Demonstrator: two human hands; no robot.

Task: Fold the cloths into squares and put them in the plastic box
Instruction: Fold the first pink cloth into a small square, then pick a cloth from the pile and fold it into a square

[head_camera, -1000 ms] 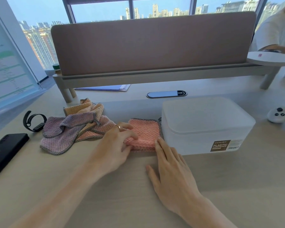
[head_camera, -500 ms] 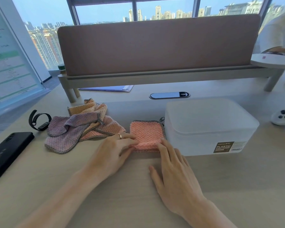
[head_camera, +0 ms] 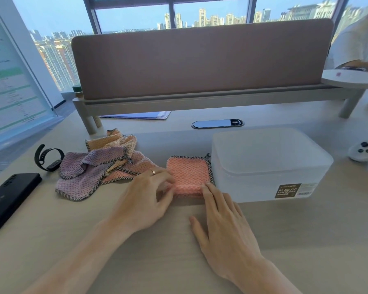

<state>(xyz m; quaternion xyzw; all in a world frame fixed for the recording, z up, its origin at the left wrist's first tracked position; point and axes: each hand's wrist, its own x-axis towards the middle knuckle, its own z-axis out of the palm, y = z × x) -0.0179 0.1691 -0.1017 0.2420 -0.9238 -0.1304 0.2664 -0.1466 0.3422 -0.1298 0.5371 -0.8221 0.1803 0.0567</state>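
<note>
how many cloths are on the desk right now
4. A folded pink cloth lies beside the plastic box. Left of it, bunched together, lie a purple cloth, an orange cloth and a second pink cloth. More may be hidden beneath those three.

A single wide-angle head view looks forward and down over the desk [head_camera: 285, 240], close in. Left hand [head_camera: 145, 200] and right hand [head_camera: 225, 228] lie nearest, toward 6 o'clock; the cloth [head_camera: 188, 177] is mid-frame; divider [head_camera: 200, 60] and windows [head_camera: 136, 13] stand at 12 o'clock.
</note>
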